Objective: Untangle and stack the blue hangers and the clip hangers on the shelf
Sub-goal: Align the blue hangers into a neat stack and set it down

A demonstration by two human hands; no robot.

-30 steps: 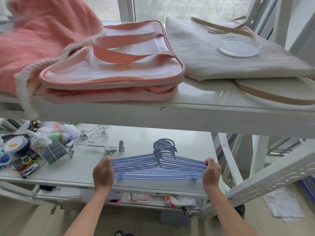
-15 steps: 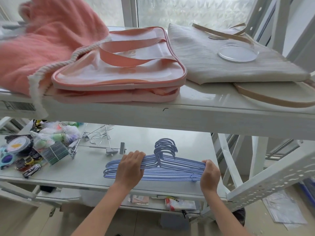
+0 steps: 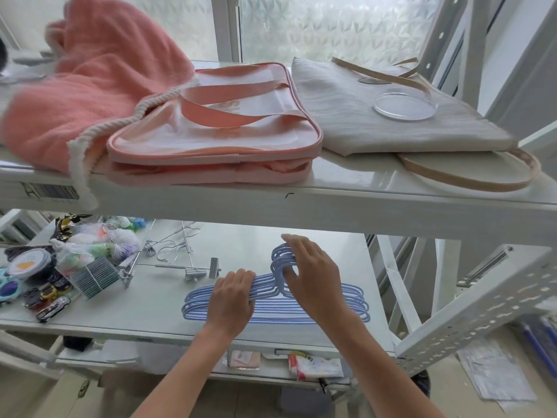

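Note:
A stack of several blue hangers (image 3: pixel 352 300) lies flat on the white middle shelf (image 3: pixel 156 309), hooks pointing away from me. My left hand (image 3: pixel 232 300) rests on the left half of the stack, fingers curled over the upper bars. My right hand (image 3: pixel 310 273) is at the bunched hooks, fingers curled around them. To the left of the stack, several metal clip hangers (image 3: pixel 187 260) lie tangled on the same shelf, untouched.
A heap of small items, toy cars and a bundle of thin sticks (image 3: pixel 96 276), fills the shelf's left end. The upper shelf (image 3: pixel 331 203) overhangs, carrying a pink towel (image 3: pixel 90 86), a pink bag (image 3: pixel 211 128) and a beige bag (image 3: pixel 376 116). White frame struts (image 3: pixel 476 306) stand at right.
Both hands have left the ends of the hanger stack. The left one slid inward onto the left bars; the right one moved from the right end up to the hooks.

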